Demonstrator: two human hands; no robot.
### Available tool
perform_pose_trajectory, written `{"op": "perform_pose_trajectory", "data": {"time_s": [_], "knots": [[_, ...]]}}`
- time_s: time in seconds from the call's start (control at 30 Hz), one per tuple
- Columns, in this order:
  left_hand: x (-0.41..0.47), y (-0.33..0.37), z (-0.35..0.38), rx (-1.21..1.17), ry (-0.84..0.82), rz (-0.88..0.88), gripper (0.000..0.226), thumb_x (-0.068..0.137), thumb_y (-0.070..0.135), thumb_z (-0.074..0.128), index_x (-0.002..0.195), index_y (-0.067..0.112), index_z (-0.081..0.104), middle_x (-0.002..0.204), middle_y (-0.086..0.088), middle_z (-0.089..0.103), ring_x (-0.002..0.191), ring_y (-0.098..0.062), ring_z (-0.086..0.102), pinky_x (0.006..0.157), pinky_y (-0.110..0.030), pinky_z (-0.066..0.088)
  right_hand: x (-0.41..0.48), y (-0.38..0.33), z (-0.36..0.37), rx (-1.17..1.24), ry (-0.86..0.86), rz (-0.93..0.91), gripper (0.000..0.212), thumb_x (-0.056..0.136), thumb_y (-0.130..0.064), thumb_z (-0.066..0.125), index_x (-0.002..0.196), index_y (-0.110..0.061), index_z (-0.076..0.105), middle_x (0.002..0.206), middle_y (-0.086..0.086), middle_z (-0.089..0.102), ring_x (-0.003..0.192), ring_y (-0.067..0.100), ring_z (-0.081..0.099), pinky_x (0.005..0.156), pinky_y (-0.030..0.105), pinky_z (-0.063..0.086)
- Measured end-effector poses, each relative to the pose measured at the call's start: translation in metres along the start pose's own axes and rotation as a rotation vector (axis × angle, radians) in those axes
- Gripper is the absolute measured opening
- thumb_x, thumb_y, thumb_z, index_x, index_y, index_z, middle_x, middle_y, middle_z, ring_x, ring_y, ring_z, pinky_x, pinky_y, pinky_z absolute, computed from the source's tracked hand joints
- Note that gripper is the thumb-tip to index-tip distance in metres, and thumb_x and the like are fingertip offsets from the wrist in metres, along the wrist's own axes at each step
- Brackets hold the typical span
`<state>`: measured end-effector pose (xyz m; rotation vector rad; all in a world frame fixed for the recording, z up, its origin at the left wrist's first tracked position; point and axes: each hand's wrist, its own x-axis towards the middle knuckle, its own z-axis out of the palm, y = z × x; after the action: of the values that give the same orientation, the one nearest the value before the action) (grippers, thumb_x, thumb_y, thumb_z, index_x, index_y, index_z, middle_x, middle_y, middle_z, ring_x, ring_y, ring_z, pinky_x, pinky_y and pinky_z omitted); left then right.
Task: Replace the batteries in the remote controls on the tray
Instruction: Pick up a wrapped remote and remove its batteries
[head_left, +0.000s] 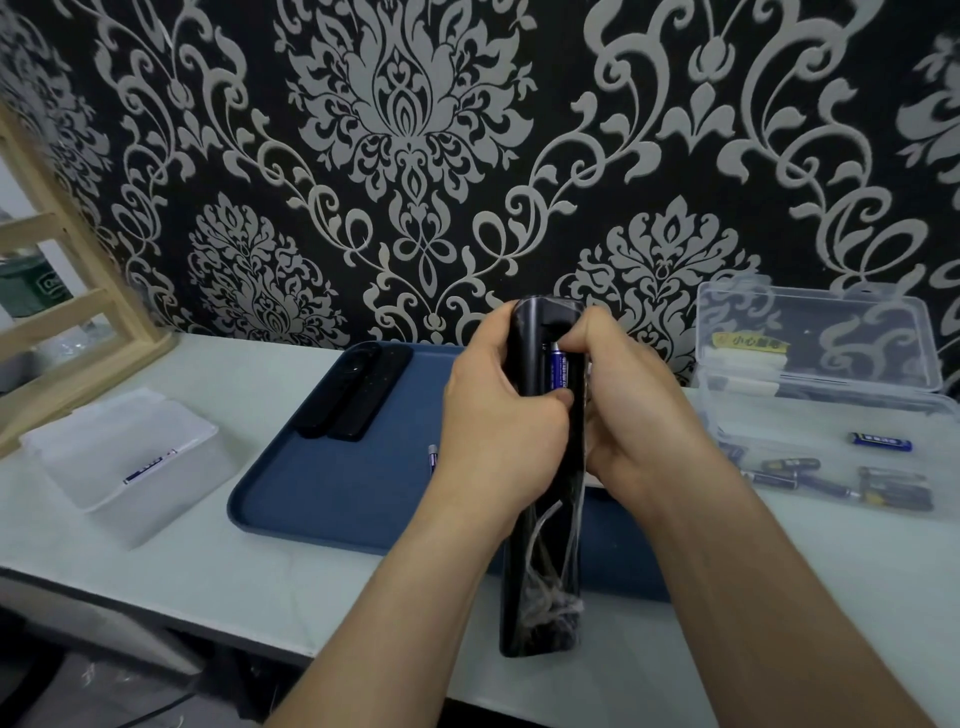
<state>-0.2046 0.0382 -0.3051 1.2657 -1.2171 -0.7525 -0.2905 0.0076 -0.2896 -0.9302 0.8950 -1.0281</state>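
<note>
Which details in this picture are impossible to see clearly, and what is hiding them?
All in the head view:
1. Second slot of the held remote: covered by the right hand; only one blue battery shows.
2. Loose battery on the tray: mostly hidden behind the left hand.
3. Labels on the spare batteries in the clear box: too small to read.
4. Buttons of the two remotes on the tray: too dark.
</note>
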Motion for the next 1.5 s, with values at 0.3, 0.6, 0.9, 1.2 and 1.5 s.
{"op": "perform_pose_trajectory", "data": {"time_s": [0.3, 0.6, 0.9, 1.2, 1.5], "knots": [[0.0, -0.003, -0.001, -0.005, -0.027, 0.018, 0.063, 0.079, -0.012, 0.058, 0.12, 0.035, 0.056, 0.104, 0.01, 0.067, 0.099, -0.005, 0.064, 0.087, -0.034, 0.056, 0.005, -0.004, 0.005, 0.039, 0.047, 0.037, 0.022, 0.077, -0.012, 0.05, 0.063, -0.014, 0.068, 0.066, 0.006, 0.065, 0.062, 0.021, 0.063, 0.061, 0.031, 0.052], [0.0, -0.009, 0.001, -0.013, -0.06, 0.105, 0.071, 0.084, -0.012, 0.056, 0.135, 0.036, 0.044, 0.114, 0.013, 0.061, 0.104, 0.004, 0.059, 0.083, -0.015, 0.05, 0.013, -0.007, 0.005, 0.027, 0.064, 0.023, 0.022, 0.062, -0.01, 0.047, 0.079, -0.011, 0.062, 0.071, 0.009, 0.058, 0.066, 0.027, 0.058, 0.062, 0.034, 0.051], [-0.002, -0.013, 0.005, 0.001, -0.088, 0.183, 0.082, 0.081, 0.006, 0.05, 0.148, 0.043, 0.021, 0.147, 0.01, 0.04, 0.134, -0.003, 0.039, 0.113, -0.035, 0.035, 0.013, -0.014, 0.004, 0.061, 0.065, 0.02, 0.02, 0.06, -0.01, 0.045, 0.077, -0.013, 0.055, 0.065, 0.005, 0.052, 0.059, 0.022, 0.054, 0.051, 0.026, 0.051], [0.001, -0.019, 0.009, 0.114, -0.113, 0.379, 0.079, 0.083, -0.002, 0.048, 0.151, 0.027, 0.019, 0.145, 0.017, 0.033, 0.138, -0.006, 0.032, 0.114, -0.027, 0.026, 0.013, -0.016, -0.002, 0.129, 0.013, -0.035, 0.009, 0.048, -0.011, 0.043, 0.055, -0.015, 0.047, 0.056, 0.0, 0.048, 0.053, 0.018, 0.05, 0.053, 0.026, 0.048], [0.006, -0.033, 0.01, 0.407, 0.209, 0.484, 0.039, 0.075, 0.017, 0.068, 0.112, 0.021, 0.059, 0.127, 0.001, 0.045, 0.121, -0.017, 0.037, 0.103, -0.023, 0.031, 0.019, -0.003, -0.013, 0.094, -0.11, -0.037, 0.017, 0.053, -0.01, 0.047, 0.068, -0.013, 0.054, 0.08, 0.007, 0.054, 0.08, 0.027, 0.051, 0.072, 0.038, 0.046]]}}
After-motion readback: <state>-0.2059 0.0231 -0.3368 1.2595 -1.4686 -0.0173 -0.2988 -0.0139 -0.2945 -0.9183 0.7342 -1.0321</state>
